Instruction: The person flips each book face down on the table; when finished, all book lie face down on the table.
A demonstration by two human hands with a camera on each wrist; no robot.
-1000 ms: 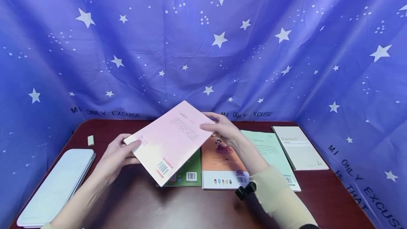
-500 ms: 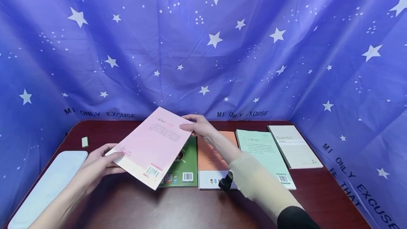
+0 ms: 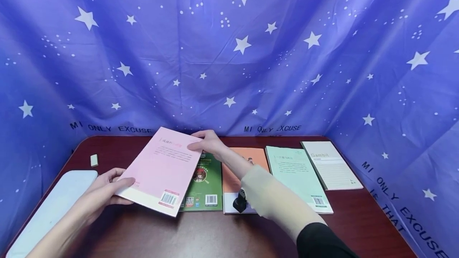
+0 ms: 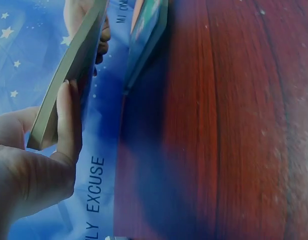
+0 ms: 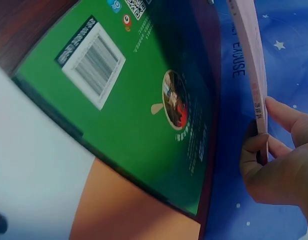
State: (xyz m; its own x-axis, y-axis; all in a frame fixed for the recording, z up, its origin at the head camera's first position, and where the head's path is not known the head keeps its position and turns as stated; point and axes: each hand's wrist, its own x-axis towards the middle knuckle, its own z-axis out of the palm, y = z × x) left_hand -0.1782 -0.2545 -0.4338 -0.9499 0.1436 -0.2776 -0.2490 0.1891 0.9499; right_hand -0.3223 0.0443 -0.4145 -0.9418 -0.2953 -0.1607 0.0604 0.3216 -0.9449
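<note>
A pink book [image 3: 166, 162], its barcode side up, is held tilted above the table by both hands. My left hand [image 3: 107, 188] grips its lower left corner, thumb on the cover and fingers beneath. At its upper right corner, my right hand [image 3: 208, 144] pinches the edge between thumb and fingers. The left wrist view shows the page edge of the pink book [image 4: 64, 75] between thumb and fingers; the right wrist view shows its spine side. Partly covered below it lies a green book [image 3: 211, 188], with an orange and white book [image 3: 233, 170] beside it under my right forearm.
A mint green book [image 3: 295, 174] and a cream Gambit notebook [image 3: 331, 166] lie farther right. At the left are a pale flat case [image 3: 53, 210] and a small whitish block [image 3: 94, 160]. A starry blue curtain [image 3: 215, 51] surrounds the dark red table [image 3: 201, 234].
Both hands have moved left and slightly down with the pink book, which has turned a little more upright in view. More of the green book now shows.
</note>
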